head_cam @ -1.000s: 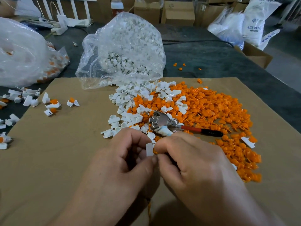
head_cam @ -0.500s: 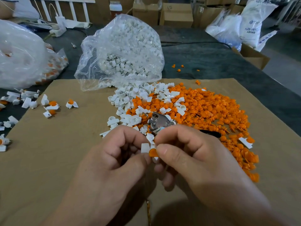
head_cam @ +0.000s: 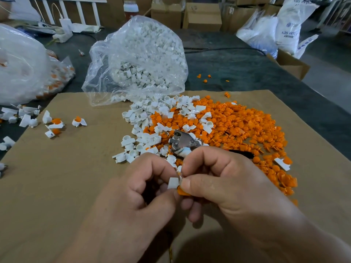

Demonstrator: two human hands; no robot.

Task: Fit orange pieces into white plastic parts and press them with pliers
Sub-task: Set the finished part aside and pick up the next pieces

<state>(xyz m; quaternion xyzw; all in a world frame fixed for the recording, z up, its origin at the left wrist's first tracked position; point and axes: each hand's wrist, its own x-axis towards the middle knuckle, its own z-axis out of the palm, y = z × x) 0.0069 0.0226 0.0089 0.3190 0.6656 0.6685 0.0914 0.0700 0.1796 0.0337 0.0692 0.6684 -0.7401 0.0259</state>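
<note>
Cardboard sheet point(head_cam: 57, 186) covers the dark surface point(head_cam: 247, 69). Clear bag point(head_cam: 136, 59) of white parts sits at the sheet's far edge, with spilled white parts point(head_cam: 144, 118) and an orange pile point(head_cam: 247, 130) in front of it. Left hand point(head_cam: 133, 196) and right hand point(head_cam: 228, 183) meet above the near half. Pliers point(head_cam: 182, 139) lie on the pile just beyond them, untouched.

Left grip: clamped on one white part point(head_cam: 173, 183). Right grip: pinched on an orange piece point(head_cam: 182, 191), which touches that part's lower edge.

Step judged: hand-fitting; seating not confirmed. The next move likely calls for pushing the piece home, then freeing the right hand to take the pliers and press.
</note>
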